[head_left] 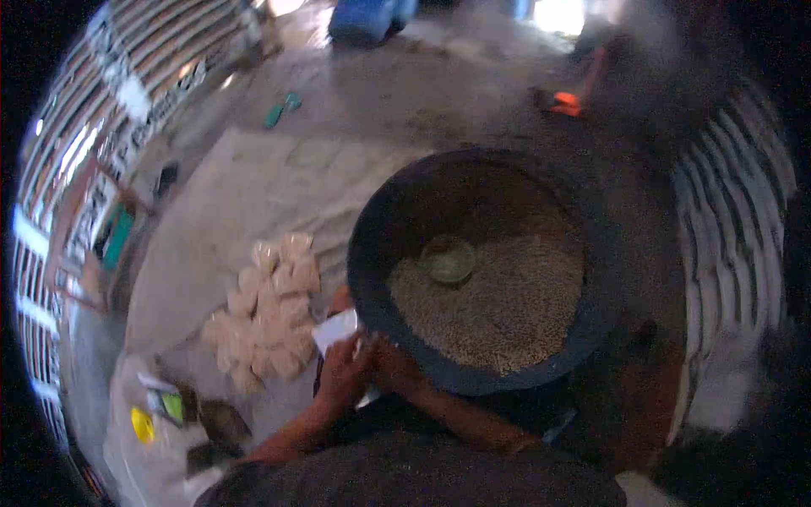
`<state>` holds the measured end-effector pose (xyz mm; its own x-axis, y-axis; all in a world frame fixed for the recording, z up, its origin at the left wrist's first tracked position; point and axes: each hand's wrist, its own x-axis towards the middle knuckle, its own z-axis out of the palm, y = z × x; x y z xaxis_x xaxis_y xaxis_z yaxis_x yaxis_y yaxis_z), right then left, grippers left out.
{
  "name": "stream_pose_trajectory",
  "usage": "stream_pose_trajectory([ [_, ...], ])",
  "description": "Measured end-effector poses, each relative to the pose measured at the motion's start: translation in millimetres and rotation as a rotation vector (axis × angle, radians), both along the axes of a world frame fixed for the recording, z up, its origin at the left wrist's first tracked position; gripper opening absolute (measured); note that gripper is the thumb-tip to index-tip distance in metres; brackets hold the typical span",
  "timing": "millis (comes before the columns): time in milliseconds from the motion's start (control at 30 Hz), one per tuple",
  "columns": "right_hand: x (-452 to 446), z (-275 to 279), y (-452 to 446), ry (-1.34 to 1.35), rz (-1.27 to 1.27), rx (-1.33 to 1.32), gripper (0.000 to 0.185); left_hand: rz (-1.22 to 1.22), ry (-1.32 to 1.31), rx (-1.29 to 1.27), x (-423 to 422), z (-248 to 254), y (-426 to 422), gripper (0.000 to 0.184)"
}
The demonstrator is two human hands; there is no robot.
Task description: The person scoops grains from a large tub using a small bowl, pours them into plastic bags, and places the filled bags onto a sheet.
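Observation:
My left hand point(345, 370) is closed on a flat white piece point(336, 328), possibly a plastic bag, that sticks up above the fingers. Pressed close beside it, my right hand point(394, 368) is also closed, with its fingers blurred and partly hidden; what it pinches cannot be made out. Both hands are just outside the left front rim of a large dark tub point(361, 291). Small pale grain point(507, 308) lies in the tub, and a clear bowl point(448, 260) rests on the grain. Left of my hands is a heap of filled tan packets point(272, 313).
A pale sheet point(194, 203) covers the floor under the packets. A yellow item point(142, 425) and a green-and-white packet point(167, 404) lie at lower left. Green slippers point(274, 116) and a blue container point(361, 20) are farther back. An orange object point(566, 103) is beyond the tub.

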<state>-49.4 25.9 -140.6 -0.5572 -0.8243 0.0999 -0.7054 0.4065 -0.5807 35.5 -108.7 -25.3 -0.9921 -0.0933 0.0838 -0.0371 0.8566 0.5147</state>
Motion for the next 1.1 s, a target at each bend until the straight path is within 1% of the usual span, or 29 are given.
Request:
stream_pose_trajectory([
  [33,-7,-9,-2,-0.023,-0.044,-0.028,0.045,-0.081,0.015,-0.090,4,-1,4,0.054],
  [67,-17,2,7,-0.268,-0.028,-0.075,0.045,-0.159,0.038,-0.177,8,-3,8,0.055],
  [133,-28,19,17,-0.436,0.052,-0.079,0.045,-0.325,0.140,-0.318,6,-5,3,0.060],
  [167,-32,25,16,-0.356,0.104,-0.023,0.045,-0.226,0.108,-0.410,-1,4,7,0.062],
  [200,-28,18,17,-0.192,0.151,-0.102,0.044,-0.108,0.072,-0.496,2,18,15,0.064],
  [233,-24,11,17,-0.016,0.179,-0.179,0.044,0.024,0.037,-0.583,-1,20,16,0.066],
  [267,-13,-12,19,0.260,0.196,-0.389,0.043,0.116,-0.049,-0.572,-2,14,7,0.067],
  [333,-16,-6,25,0.332,0.170,-0.383,0.043,0.328,-0.229,-0.525,5,1,1,0.069],
  [367,-7,24,27,0.122,0.117,-0.174,0.044,0.432,-0.074,-0.372,10,-11,4,0.060],
  [400,-3,38,20,0.027,0.100,-0.101,0.043,0.382,-0.061,-0.547,18,-27,3,0.058],
  [433,0,48,13,-0.062,0.077,-0.025,0.043,0.329,-0.048,-0.712,28,-20,-11,0.055],
  [467,0,33,13,-0.048,0.097,-0.095,0.043,0.314,-0.044,-0.716,33,-27,-7,0.051],
  [500,3,22,8,-0.041,0.118,-0.167,0.042,0.300,-0.041,-0.720,33,-19,3,0.048],
  [567,-22,35,0,-0.447,0.033,0.160,0.039,0.099,0.097,-0.403,18,3,14,0.047],
  [633,-37,20,1,-0.627,-0.176,0.114,0.036,-0.095,0.240,-0.264,3,21,37,0.041],
  [667,-47,-14,-1,-0.595,-0.333,-0.104,0.035,-0.237,0.136,-0.199,5,15,36,0.039],
  [733,-54,-29,3,-0.291,-0.469,-0.337,0.036,-0.522,-0.064,-0.068,4,-14,8,0.036],
  [767,-60,-24,18,-0.033,-0.451,-0.347,0.038,-0.667,-0.178,-0.332,-12,-51,-12,0.038],
  [800,-68,6,37,0.223,-0.432,-0.348,0.041,-0.454,-0.293,0.251,-23,-33,-6,0.041],
  [833,-80,39,60,0.036,-0.130,-0.366,0.045,-0.206,-0.403,0.836,-43,-13,-2,0.046],
  [867,-79,64,65,0.001,-0.244,-0.454,0.045,0.091,-0.507,1.416,-64,18,6,0.051],
  [933,-65,90,54,-0.073,-0.472,-0.606,0.046,0.290,-0.476,1.695,-95,29,17,0.054],
  [967,-57,95,46,-0.106,-0.590,-0.676,0.046,0.142,-0.366,1.403,-112,12,15,0.052],
  [1000,-51,93,51,-0.158,-0.619,-0.628,0.047,0.000,-0.264,1.105,-120,-10,14,0.050],
  [1033,-45,92,56,-0.210,-0.646,-0.578,0.047,-0.117,-0.328,1.243,-123,-35,16,0.049],
  [1100,-60,93,103,-0.324,-0.498,-0.256,0.046,-0.389,-0.400,1.520,-137,-77,28,0.048],
])
